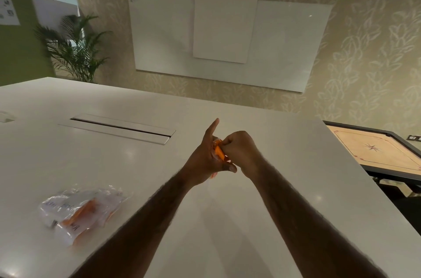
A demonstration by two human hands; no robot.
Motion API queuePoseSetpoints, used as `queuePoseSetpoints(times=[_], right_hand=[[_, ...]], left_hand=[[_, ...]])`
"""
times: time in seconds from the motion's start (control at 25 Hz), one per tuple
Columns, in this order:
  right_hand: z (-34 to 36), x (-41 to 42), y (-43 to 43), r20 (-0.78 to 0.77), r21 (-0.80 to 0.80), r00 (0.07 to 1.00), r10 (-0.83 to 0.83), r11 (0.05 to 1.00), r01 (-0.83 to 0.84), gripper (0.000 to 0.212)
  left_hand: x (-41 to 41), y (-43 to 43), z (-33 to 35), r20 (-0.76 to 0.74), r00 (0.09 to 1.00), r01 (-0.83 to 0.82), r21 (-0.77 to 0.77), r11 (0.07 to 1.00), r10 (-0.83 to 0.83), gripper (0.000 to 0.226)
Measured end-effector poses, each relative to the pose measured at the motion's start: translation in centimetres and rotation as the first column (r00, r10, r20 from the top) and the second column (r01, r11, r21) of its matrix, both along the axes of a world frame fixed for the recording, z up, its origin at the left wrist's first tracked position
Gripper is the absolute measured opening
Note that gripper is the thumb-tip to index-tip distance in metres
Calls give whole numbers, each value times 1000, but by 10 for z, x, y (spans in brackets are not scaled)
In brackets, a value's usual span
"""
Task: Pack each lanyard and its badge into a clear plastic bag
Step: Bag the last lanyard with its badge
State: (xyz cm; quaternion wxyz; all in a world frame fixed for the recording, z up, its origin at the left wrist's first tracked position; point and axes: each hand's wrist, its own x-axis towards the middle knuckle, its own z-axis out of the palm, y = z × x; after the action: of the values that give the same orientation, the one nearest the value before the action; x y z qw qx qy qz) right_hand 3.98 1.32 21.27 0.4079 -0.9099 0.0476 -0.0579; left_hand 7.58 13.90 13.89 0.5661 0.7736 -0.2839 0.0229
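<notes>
Both hands meet just above the tabletop (68, 159), to the right of the cable hatch (120, 128) and nearer the person. The right hand (239, 150) has its grip curled tight, pinching the orange lanyard (219, 152). The left hand (202, 161) grips the same bunched lanyard against its palm, thumb hooked underneath, forefinger pointing straight out. Nearer than the hatch and slightly to its left, a filled clear plastic bag (79, 211) lies on the tabletop, orange showing through.

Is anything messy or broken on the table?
Nothing looks broken or spilled. The only untidy bit is the crumpled heap of clear plastic bags with orange lanyards inside, near the table's left edge.
</notes>
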Motion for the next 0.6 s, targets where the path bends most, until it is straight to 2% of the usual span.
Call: queuePoseSetpoints(times=[0.08, 0.2, 0.28, 0.4, 0.52, 0.56, 0.6], right_hand=[[8, -7, -2, -118, 75, 989, 87, 994, -78, 16], [18, -15, -13, -231, 197, 922, 310, 943, -268, 17], [14, -15, -17, -203, 221, 897, 392, 911, -348, 19], [9, -10, -24, -132, 325, 926, 355, 898, -298, 23], [8, -9, -36, -160, 429, 793, 588, 765, -481, 32], [8, -9, -37, -163, 424, 773, 613, 751, -506, 31], [5, -7, -37, -143, 411, 795, 590, 766, -494, 28]], left_hand=[[0, 2, -2, -7, 1000, 5, 0, 1000, -5, 135], [-1, 5, -2, -13, 1000, 14, -15, 1000, -15, 135], [-1, 7, -2, -11, 1000, 24, -27, 999, -25, 137], [1, 8, -2, 1, 999, 52, -13, 999, -52, 135], [2, 12, -4, -12, 999, 44, -21, 999, -44, 140], [2, 12, -4, -21, 999, 39, -27, 999, -39, 141], [0, 11, -2, -26, 999, 42, -33, 999, -43, 141]])
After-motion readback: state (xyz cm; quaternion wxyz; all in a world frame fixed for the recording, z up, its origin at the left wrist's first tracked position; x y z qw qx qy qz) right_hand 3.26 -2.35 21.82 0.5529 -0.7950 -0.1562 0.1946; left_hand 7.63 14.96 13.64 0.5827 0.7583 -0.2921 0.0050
